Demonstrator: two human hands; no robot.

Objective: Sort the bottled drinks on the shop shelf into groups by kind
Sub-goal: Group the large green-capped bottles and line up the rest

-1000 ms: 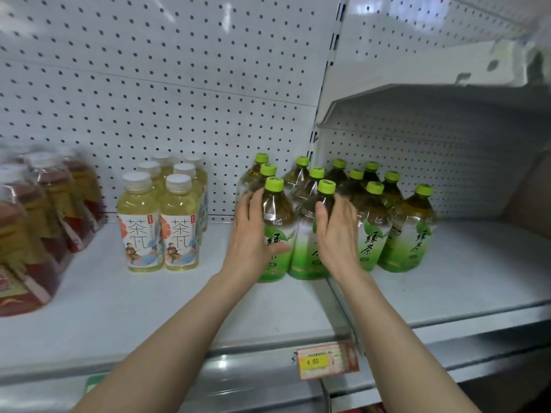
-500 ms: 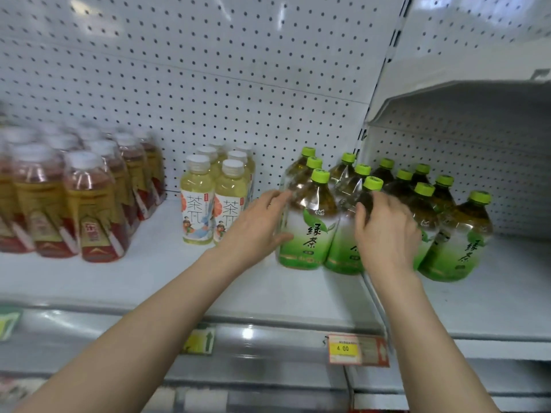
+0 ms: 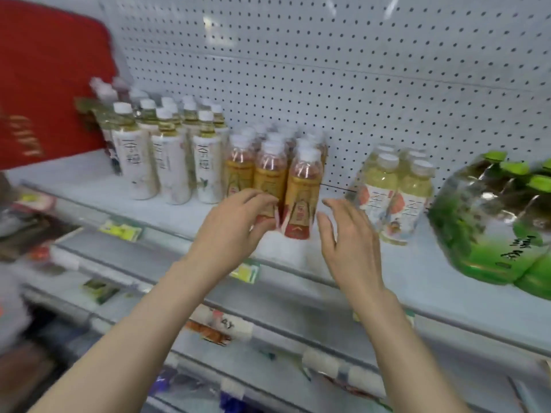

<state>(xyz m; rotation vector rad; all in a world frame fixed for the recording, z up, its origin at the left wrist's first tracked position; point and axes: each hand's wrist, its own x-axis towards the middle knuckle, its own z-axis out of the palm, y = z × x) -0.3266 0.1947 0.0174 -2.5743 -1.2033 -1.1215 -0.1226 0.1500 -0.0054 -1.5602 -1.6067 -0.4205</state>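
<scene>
Four kinds of bottled drink stand in groups on the white shelf (image 3: pixel 396 272). From left to right they are white-label bottles (image 3: pixel 170 165), amber tea bottles with red-and-gold labels (image 3: pixel 304 189), pale yellow bottles with white caps (image 3: pixel 390 189) and large green-cap tea bottles (image 3: pixel 489 231). My left hand (image 3: pixel 232 231) curls its fingers and thumb around the lower part of a front amber bottle (image 3: pixel 269 177). My right hand (image 3: pixel 348 242) hovers open just right of the amber group, touching nothing. The picture is blurred by motion.
A white pegboard wall (image 3: pixel 343 79) backs the shelf. A red panel (image 3: pixel 50 84) stands at the far left. Yellow price tags (image 3: pixel 122 231) hang on the shelf's front rail. Lower shelves hold blurred packaged goods (image 3: pixel 214 326).
Both hands left the green tea bottles and moved left to the amber bottles. My view swung left, so the green bottles now sit at the right edge.
</scene>
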